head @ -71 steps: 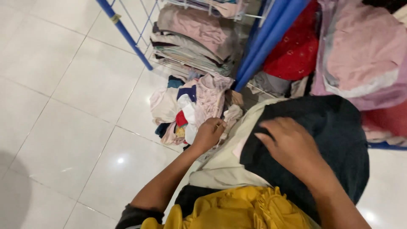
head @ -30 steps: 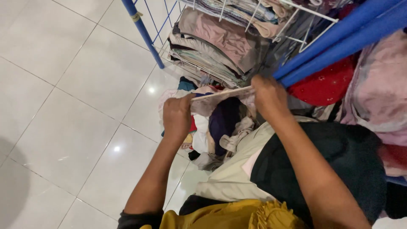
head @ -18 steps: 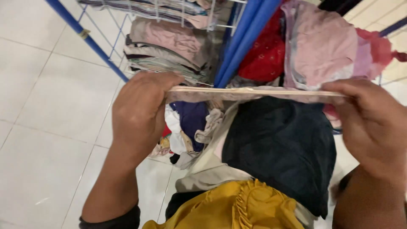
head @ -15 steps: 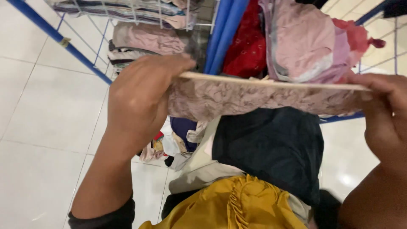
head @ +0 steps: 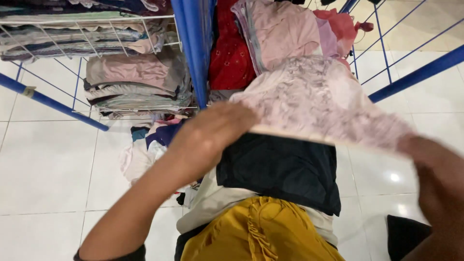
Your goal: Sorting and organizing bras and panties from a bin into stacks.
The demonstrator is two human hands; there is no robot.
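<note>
white floor tiles (head: 43, 164) spread wide on the left and show again at the right. a blue metal rack (head: 193, 53) stands at the far side, its wire shelf (head: 96, 29) on the left stacked with folded clothes (head: 135, 82) in pinks and greys. a red garment (head: 229, 48) and a pink one (head: 285, 34) hang just right of the blue upright. near the middle, a dark navy garment (head: 285, 169) lies over a cream one (head: 208, 203), with a mustard yellow garment (head: 261, 232) nearest. a loose heap of small clothes (head: 145, 150) sits on the floor under the shelf. a pale pink lace garment (head: 324, 101) is stretched out flat in the air above the navy one. the left hand (head: 212, 135) is closed on its left edge, the right hand (head: 440, 179) pinches its right end, blurred.
</note>
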